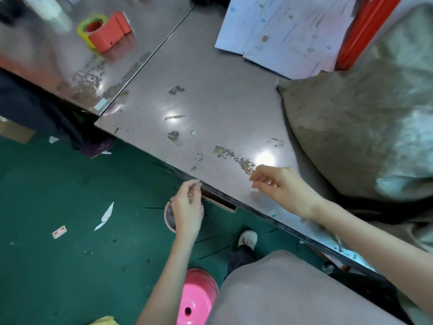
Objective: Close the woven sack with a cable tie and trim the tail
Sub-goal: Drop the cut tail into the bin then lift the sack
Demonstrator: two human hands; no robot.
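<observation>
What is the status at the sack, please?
Left hand off the table edge, fingers pinched; contents unclear. Right hand open over table. Sack untouched, right. Nothing in the way.

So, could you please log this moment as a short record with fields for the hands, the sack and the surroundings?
left hand: off the table edge, above a pink container on the floor; contents of the fingers unclear
right hand: over the table near its front edge, fingers loosely curled, apparently empty
woven sack: lying on the table's right side
cable tie: not identifiable
floor: green, strewn with thin black strips and paper scraps
tape dispenser: far left table
</observation>
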